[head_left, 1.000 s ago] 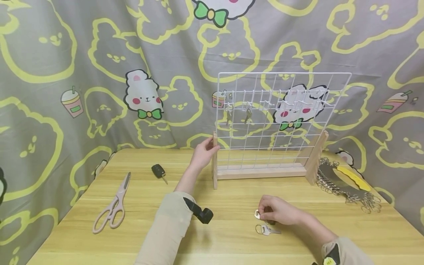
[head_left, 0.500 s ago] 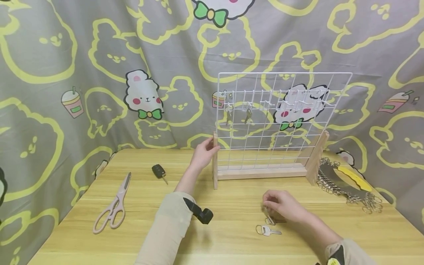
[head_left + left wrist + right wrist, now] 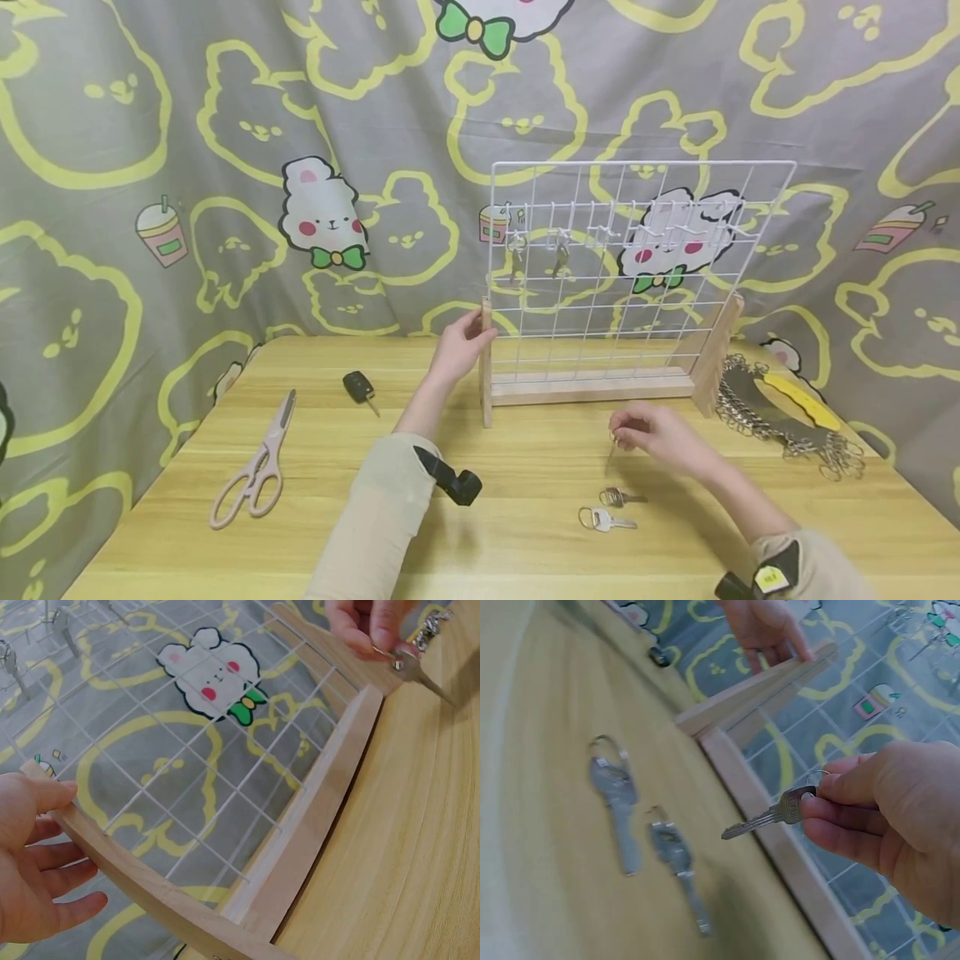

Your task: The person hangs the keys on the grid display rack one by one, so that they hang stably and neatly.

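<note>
My right hand pinches a small silver key by its ring, and the key hangs above the table in front of the white wire grid rack. Two more ringed keys lie flat on the table just below that hand. The left hand holds the top of the rack's left wooden post, thumb on its end. Two keys hang from hooks at the grid's upper left.
Pale scissors lie at the table's left and a black car key lies behind them. A pile of key rings with a yellow strip sits right of the rack. A patterned cloth hangs behind the wooden table.
My right hand has lifted off the table with one key and moved up and right toward the rack. Two keys stay on the table. The left hand has not moved.
</note>
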The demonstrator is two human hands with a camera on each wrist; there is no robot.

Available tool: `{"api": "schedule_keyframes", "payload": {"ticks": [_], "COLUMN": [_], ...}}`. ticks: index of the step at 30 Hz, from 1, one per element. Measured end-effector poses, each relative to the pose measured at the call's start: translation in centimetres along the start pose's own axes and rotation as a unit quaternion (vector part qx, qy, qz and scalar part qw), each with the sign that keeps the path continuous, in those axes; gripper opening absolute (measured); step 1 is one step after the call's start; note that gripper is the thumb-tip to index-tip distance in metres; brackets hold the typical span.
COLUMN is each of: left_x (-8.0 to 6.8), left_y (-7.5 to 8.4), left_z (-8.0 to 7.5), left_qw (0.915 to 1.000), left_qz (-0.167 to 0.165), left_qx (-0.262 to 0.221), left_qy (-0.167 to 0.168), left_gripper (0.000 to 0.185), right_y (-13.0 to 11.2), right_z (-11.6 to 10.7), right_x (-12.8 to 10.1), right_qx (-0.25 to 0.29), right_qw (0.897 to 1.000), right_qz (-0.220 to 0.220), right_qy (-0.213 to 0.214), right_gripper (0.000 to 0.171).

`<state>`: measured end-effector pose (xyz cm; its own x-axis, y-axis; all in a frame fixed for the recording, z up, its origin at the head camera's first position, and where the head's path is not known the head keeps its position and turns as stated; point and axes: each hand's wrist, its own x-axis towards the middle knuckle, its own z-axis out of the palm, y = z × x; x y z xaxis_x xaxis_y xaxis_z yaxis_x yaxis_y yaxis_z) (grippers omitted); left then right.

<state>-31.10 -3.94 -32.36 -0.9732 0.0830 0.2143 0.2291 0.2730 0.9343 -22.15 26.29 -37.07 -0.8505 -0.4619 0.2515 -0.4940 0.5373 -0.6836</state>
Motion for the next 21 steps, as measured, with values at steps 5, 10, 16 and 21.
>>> {"api": "schedule_keyframes", "payload": {"ticks": [5,10,16,21], "left_x": [0.1,0.1,0.1,0.1], "left_y": [0.0,0.0,0.0,-0.1], "left_z": [0.0,0.0,0.0,0.0], "left_qw": [1.0,1.0,0.9998,0.9999], "left_qz": [0.001,0.01,0.018,0.017], "left_qx": [-0.003,-0.001,-0.001,-0.003], "left_qy": [-0.001,0.001,0.001,0.001], "left_gripper": [0.056,0.055,0.055,0.055], "right_y": [-0.8,-2.2,-3.5,-4.7], "right_z": [-1.7,-3.7,-5.5,-6.7], "right_x": [0.8,1.9,3.3,4.5], "right_qx": [-0.033,-0.065,-0.091,-0.099], "right_qw": [0.999,0.996,0.989,0.984], "right_qz": [-0.011,-0.001,-0.007,-0.005], "right_qy": [0.027,0.066,0.119,0.147], "right_gripper": [0.01,0.007,0.002,0.004]}}
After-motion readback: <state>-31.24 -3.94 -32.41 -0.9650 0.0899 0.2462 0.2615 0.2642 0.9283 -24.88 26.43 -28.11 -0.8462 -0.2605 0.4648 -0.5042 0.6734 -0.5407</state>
